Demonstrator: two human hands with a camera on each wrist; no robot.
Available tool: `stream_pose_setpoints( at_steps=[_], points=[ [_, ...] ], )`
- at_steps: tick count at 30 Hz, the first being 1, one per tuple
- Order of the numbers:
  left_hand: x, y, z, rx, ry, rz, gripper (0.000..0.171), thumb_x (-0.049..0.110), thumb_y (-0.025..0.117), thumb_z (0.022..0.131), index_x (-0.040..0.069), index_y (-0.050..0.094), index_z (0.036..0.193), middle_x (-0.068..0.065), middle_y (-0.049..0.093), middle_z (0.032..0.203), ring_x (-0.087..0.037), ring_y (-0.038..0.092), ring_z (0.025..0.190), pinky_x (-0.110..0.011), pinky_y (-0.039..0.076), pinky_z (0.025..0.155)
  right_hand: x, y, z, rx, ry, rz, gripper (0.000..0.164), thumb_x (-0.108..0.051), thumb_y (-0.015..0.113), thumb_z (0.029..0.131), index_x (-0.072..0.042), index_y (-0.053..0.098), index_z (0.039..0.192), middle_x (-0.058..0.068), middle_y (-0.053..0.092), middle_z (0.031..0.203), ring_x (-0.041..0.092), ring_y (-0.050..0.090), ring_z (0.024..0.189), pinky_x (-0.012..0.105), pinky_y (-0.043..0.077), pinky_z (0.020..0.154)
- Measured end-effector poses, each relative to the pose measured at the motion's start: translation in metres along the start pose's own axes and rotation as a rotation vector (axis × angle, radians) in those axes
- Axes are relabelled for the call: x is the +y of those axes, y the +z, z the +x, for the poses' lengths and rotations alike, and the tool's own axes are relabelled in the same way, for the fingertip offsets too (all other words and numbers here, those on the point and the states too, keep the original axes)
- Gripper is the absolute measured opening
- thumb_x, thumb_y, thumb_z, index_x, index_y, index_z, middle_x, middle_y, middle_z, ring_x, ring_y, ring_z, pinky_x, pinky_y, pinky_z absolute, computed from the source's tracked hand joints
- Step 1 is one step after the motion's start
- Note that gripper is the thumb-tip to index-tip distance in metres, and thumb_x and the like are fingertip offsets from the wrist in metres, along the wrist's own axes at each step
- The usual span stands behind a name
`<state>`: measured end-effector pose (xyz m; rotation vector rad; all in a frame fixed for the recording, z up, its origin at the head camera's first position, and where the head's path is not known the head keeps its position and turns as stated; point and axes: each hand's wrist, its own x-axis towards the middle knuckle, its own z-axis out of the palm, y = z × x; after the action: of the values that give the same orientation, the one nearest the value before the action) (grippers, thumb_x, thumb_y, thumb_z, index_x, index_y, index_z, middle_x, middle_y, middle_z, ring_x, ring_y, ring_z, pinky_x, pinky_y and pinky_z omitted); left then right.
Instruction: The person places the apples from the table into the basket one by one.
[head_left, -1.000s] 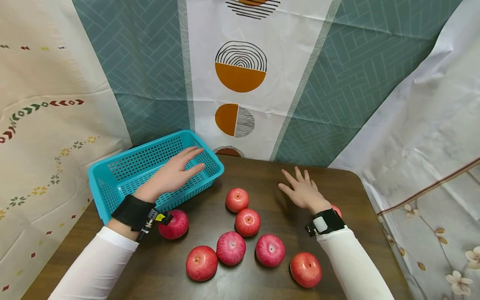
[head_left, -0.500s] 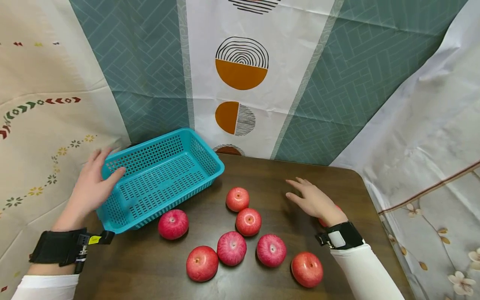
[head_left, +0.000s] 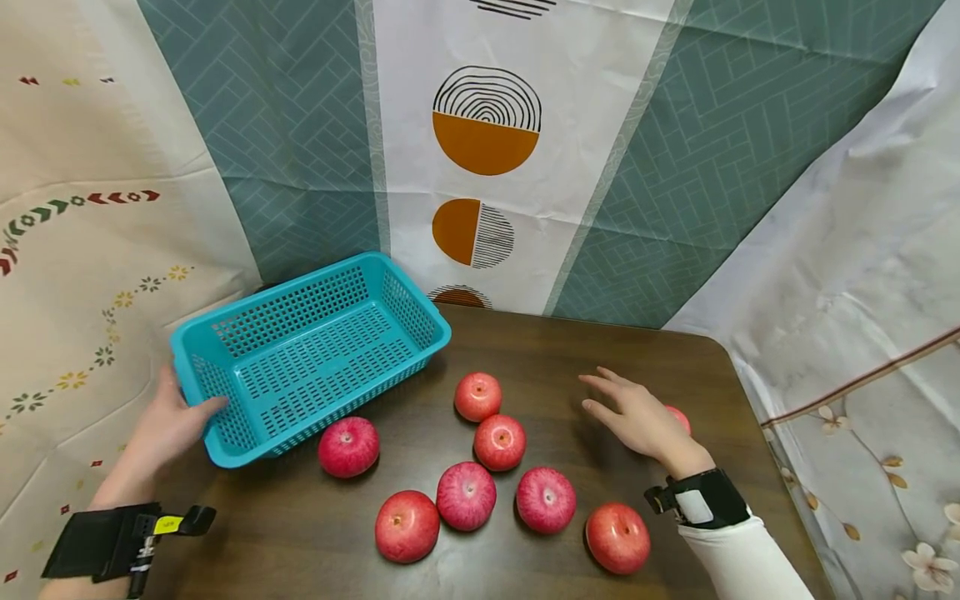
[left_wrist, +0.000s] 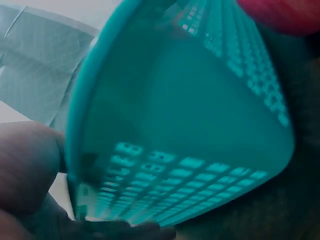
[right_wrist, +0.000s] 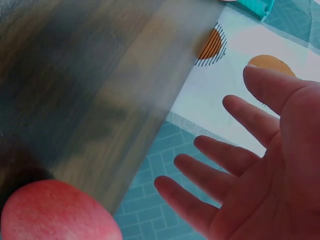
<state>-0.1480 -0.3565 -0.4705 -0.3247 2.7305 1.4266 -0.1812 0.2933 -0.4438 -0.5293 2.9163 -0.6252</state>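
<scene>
A turquoise plastic basket point(head_left: 330, 350) with perforated walls stands at the back left, its inside bare. At its left end, my left hand point(head_left: 167, 421) pinches the rim, thumb over the inner side and fingers outside, partly hidden by the wall. The left wrist view shows the thumb point(left_wrist: 27, 167) beside the rim and fingertips under the basket wall point(left_wrist: 180, 115). Over the right of the table, my right hand point(head_left: 637, 421) is held with fingers spread, holding nothing. A red apple point(head_left: 678, 418) is partly hidden behind it and shows in the right wrist view as a rounded apple point(right_wrist: 60, 212).
A dark pink apple point(head_left: 348, 447) lies just in front of the basket. Several more apples, such as one red apple point(head_left: 478, 397) and another red apple point(head_left: 617, 538), are spread across the brown wooden table point(head_left: 300, 542). A patterned cloth point(head_left: 300, 133) hangs behind the table.
My left hand has moved from above the basket to its left end and taken hold of the rim. The basket's left end looks slightly shifted. My right hand has drifted right and slightly down.
</scene>
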Motion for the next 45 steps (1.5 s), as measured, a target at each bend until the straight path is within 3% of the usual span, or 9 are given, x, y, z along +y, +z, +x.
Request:
stream_pose_setpoints(
  at_steps=[3, 6, 9, 13, 22, 29, 33, 38, 45],
  points=[
    [0.0, 0.006, 0.002, 0.028, 0.008, -0.03, 0.087, 0.011, 0.048, 0.109, -0.006, -0.018, 0.162, -0.055, 0.021, 0.152, -0.075, 0.038, 0.131, -0.081, 0.044, 0.098, -0.001, 0.002, 0.001, 0.007, -0.003, 0.004, 0.052, -0.036, 0.064, 0.108, -0.013, 0.059, 0.154, 0.024, 0.044, 0.163, 0.047, 0.048, 0.145, 0.067, 0.041, 0.114],
    [0.0, 0.009, 0.005, 0.047, -0.012, -0.059, 0.083, 0.01, 0.047, 0.108, -0.01, -0.016, 0.159, -0.057, 0.027, 0.148, -0.07, 0.048, 0.126, -0.061, 0.06, 0.087, -0.002, 0.004, 0.001, 0.018, -0.016, 0.008, 0.051, -0.035, 0.064, 0.108, -0.013, 0.06, 0.153, 0.024, 0.045, 0.163, 0.046, 0.049, 0.145, 0.066, 0.041, 0.114],
    [0.001, 0.01, 0.013, 0.059, -0.019, -0.103, 0.079, 0.011, 0.049, 0.109, -0.011, -0.01, 0.157, -0.056, 0.034, 0.146, -0.058, 0.064, 0.113, -0.041, 0.065, 0.071, -0.003, 0.005, 0.002, 0.029, -0.038, 0.01, 0.049, -0.033, 0.065, 0.108, -0.012, 0.061, 0.152, 0.024, 0.046, 0.162, 0.046, 0.049, 0.144, 0.066, 0.042, 0.114],
    [0.003, 0.011, 0.026, 0.074, 0.008, -0.133, 0.077, 0.014, 0.051, 0.111, -0.011, -0.003, 0.161, -0.053, 0.036, 0.149, -0.054, 0.066, 0.111, -0.048, 0.065, 0.07, -0.004, 0.006, 0.003, 0.032, -0.049, 0.017, 0.048, -0.032, 0.066, 0.108, -0.012, 0.061, 0.152, 0.025, 0.046, 0.162, 0.046, 0.05, 0.144, 0.065, 0.042, 0.114],
    [0.018, 0.015, 0.057, 0.047, 0.037, -0.063, 0.073, 0.028, 0.045, 0.115, -0.005, 0.006, 0.168, -0.048, 0.035, 0.154, -0.064, 0.05, 0.128, -0.076, 0.053, 0.09, 0.002, 0.003, -0.002, 0.051, -0.033, 0.011, 0.047, -0.03, 0.066, 0.108, -0.013, 0.062, 0.151, 0.024, 0.047, 0.161, 0.045, 0.05, 0.144, 0.065, 0.043, 0.113],
    [0.029, 0.024, 0.089, -0.031, 0.076, -0.042, 0.072, 0.033, 0.04, 0.117, 0.002, 0.003, 0.17, -0.042, 0.026, 0.163, -0.063, 0.047, 0.13, -0.079, 0.048, 0.096, 0.007, 0.002, -0.008, 0.067, -0.027, 0.02, 0.045, -0.028, 0.066, 0.108, -0.011, 0.063, 0.149, 0.026, 0.048, 0.16, 0.047, 0.05, 0.143, 0.067, 0.042, 0.113],
    [0.032, 0.024, 0.105, -0.058, 0.08, -0.001, 0.075, 0.036, 0.039, 0.117, -0.004, 0.003, 0.168, -0.043, 0.025, 0.163, -0.062, 0.048, 0.131, -0.076, 0.049, 0.097, 0.009, 0.003, -0.009, 0.07, -0.031, 0.029, 0.044, -0.026, 0.067, 0.108, -0.01, 0.064, 0.148, 0.027, 0.049, 0.159, 0.048, 0.05, 0.143, 0.067, 0.042, 0.113],
    [0.036, 0.025, 0.118, -0.062, 0.112, 0.081, 0.072, 0.036, 0.039, 0.117, -0.011, 0.013, 0.165, -0.043, 0.033, 0.157, -0.057, 0.053, 0.123, -0.07, 0.054, 0.095, 0.014, 0.002, -0.015, 0.087, -0.007, 0.031, 0.043, -0.024, 0.068, 0.107, -0.012, 0.065, 0.148, 0.024, 0.05, 0.159, 0.047, 0.051, 0.143, 0.067, 0.043, 0.112],
    [0.04, 0.028, 0.134, -0.092, 0.124, 0.111, 0.072, 0.04, 0.038, 0.117, -0.005, 0.015, 0.167, -0.039, 0.033, 0.159, -0.055, 0.051, 0.122, -0.068, 0.053, 0.093, 0.029, -0.004, -0.028, 0.124, 0.049, 0.023, 0.042, -0.026, 0.068, 0.107, -0.012, 0.066, 0.147, 0.022, 0.053, 0.157, 0.044, 0.059, 0.135, 0.064, 0.05, 0.105]
  ],
)
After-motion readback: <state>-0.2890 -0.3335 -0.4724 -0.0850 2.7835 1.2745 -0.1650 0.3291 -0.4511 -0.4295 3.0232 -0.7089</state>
